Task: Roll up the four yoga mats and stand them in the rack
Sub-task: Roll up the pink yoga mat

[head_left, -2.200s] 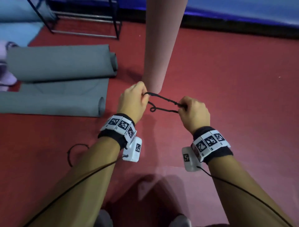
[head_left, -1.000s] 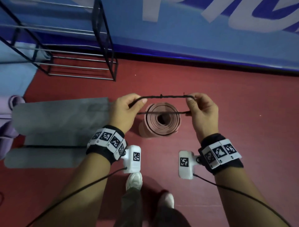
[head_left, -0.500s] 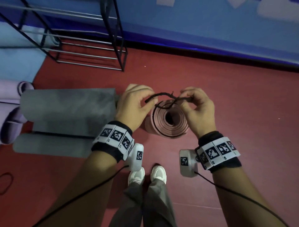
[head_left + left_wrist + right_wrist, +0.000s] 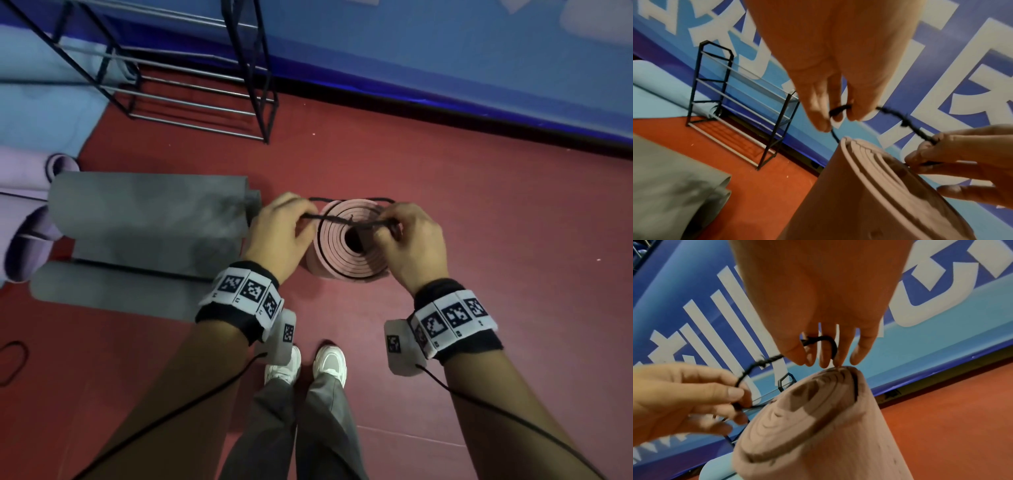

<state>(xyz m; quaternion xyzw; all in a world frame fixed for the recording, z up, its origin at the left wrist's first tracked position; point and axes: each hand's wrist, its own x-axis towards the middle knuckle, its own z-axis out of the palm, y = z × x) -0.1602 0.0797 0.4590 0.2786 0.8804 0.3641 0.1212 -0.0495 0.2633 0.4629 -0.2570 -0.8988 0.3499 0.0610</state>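
The rolled mat (image 4: 346, 253) standing on end is pale pink, with a dark spiral line on its top. The cord (image 4: 349, 219) is black. Beside it lie grey mats (image 4: 147, 205), a lilac mat (image 4: 24, 174) and a light blue mat (image 4: 37, 113). The floor (image 4: 479, 240) is dark red. The rack (image 4: 253, 78) is black with silver bars. The wall (image 4: 445, 51) is blue with white marks. The wristbands (image 4: 243, 291) are black with white squares of black pattern.

Right hand (image 4: 818, 305) and left hand (image 4: 680, 395) each pinch the black cord loop (image 4: 760, 364), stretched just above the upright pink rolled mat's (image 4: 818, 426) top end.
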